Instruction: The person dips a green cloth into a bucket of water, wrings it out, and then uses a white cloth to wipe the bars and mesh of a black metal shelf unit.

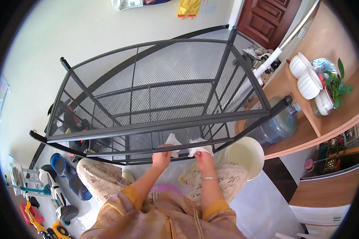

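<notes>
My left hand (pixel 162 158) is closed on a white cloth or tissue (pixel 172 144) against a lower bar of a dark metal mesh rack (pixel 159 124). Just to its right, my right hand (pixel 204 159) grips a second white piece of cloth or tissue (pixel 198 148) at the same bar. A gap shows between the two white pieces; whether they join behind the bar I cannot tell. The rack stands upright before me, with several mesh shelves and four corner posts. Some of my fingertips are hidden by the cloth and the bar.
A pale bucket (pixel 249 157) stands by my right knee. Right of the rack is a wooden shelf unit (pixel 319 137) with a water jug (pixel 277 125), white bowls (pixel 306 75) and a plant (pixel 339 85). At left lie a blue two-wheeled board (pixel 70 177) and toys (pixel 60 229).
</notes>
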Action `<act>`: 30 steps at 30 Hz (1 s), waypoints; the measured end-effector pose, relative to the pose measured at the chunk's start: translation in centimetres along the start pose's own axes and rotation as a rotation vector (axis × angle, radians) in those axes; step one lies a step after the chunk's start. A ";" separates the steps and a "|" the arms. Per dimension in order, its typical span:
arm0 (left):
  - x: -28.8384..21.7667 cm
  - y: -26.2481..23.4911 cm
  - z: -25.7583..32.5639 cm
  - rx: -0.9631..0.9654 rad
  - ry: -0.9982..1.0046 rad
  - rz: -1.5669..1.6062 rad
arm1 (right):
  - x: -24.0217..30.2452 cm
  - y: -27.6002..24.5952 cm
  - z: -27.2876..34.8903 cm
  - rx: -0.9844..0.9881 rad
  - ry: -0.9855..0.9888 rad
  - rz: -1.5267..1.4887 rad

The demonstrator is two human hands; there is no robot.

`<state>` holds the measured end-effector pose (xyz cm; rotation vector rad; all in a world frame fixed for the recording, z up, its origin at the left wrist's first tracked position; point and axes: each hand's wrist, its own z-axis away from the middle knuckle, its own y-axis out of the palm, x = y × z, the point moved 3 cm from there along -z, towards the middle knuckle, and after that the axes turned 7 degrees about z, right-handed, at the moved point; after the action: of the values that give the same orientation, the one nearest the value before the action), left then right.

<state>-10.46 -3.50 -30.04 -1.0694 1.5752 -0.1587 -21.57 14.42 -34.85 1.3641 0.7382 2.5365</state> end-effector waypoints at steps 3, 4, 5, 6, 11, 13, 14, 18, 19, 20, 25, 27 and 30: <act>-1.6 -0.5 0.1 0.038 0.192 0.042 | 0.2 -0.7 0.7 -0.186 -0.154 0.115; -2.2 -0.1 0.6 0.232 0.167 0.041 | 0.5 -1.3 0.7 -0.266 -0.266 0.352; -2.8 0.3 0.7 0.423 0.150 0.037 | 0.9 -1.6 0.5 -0.343 -0.387 0.585; -3.5 0.3 0.7 0.401 0.209 -0.022 | 0.9 -1.9 0.4 -0.390 -0.488 0.641; -2.7 2.0 2.1 0.439 0.137 -0.202 | 2.1 1.2 3.8 -0.616 -0.753 1.126; -2.7 2.7 2.0 0.540 0.087 -0.263 | 1.3 2.0 3.7 -0.479 -0.844 1.348; -2.6 3.1 1.9 0.646 0.069 -0.285 | 0.5 2.3 3.3 -0.322 -0.812 1.445; -2.8 3.7 2.2 0.774 0.067 -0.392 | -0.9 3.7 4.2 -0.034 -0.795 1.578; -2.0 4.2 2.2 0.760 0.048 -0.338 | -1.2 3.6 3.7 -0.073 -0.814 1.593; -1.8 4.5 1.9 0.715 0.115 -0.332 | -1.1 3.4 3.6 -0.113 -0.855 1.644; -2.0 6.5 -0.5 0.677 0.125 -0.086 | 0.2 1.5 1.4 -0.295 -0.898 1.702; -0.6 8.3 -0.5 0.664 0.158 -0.063 | 1.1 2.2 1.2 -0.306 -0.845 1.626; -0.1 8.7 0.3 0.556 0.163 -0.112 | 0.7 2.1 0.2 -0.373 -0.648 1.353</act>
<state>-14.87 1.66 -35.43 -0.7149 1.4870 -0.7302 -21.60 12.99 -33.20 2.8297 -1.0720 2.2518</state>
